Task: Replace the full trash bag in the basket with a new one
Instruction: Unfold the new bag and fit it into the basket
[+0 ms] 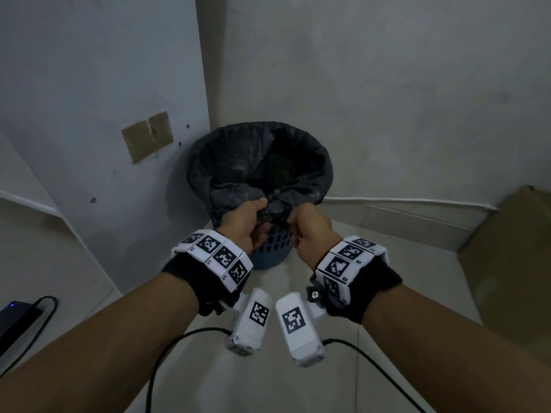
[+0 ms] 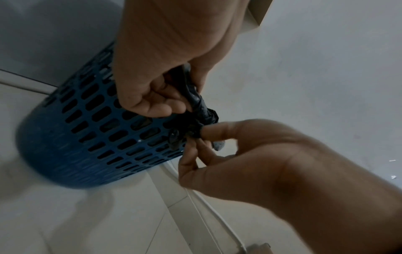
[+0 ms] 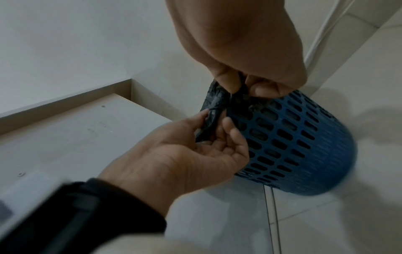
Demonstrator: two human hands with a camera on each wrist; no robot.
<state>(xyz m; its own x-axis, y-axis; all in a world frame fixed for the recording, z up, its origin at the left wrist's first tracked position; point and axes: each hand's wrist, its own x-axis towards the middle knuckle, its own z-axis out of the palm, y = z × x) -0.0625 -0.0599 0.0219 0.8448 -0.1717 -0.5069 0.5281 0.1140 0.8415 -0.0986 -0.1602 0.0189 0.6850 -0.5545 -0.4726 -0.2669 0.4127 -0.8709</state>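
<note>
My left hand [image 1: 245,227] and right hand [image 1: 310,231] meet at the near rim of the basket [image 1: 269,254], both closed on a gathered bunch of the black bag [image 1: 262,162]. The left wrist view looks along my left hand [image 2: 152,82]: its fingers curl round a twisted rope of bag [image 2: 196,103] plastic, while the right hand [image 2: 228,154] pinches the knot-like clump just below with thumb and fingertips. In the right wrist view the right hand [image 3: 250,68] grips the top of the bunch from above, and the left hand [image 3: 195,151] holds the lower tail of bag [image 3: 214,110] between thumb and fingers, palm up.

The bag lines the basket, its edge folded over the far rim and its mouth open; I cannot tell what lies inside. The basket [image 2: 82,137] is blue with rows of slots, standing on the tiled floor [image 1: 208,368] in a corner where two pale walls meet. It looks blurred at its base in both wrist views.

A taped brown patch [image 1: 147,137] sits on the left wall. A cardboard sheet [image 1: 507,263] leans at the right, and a dark device [image 1: 15,323] with a cable lies at the far left.
</note>
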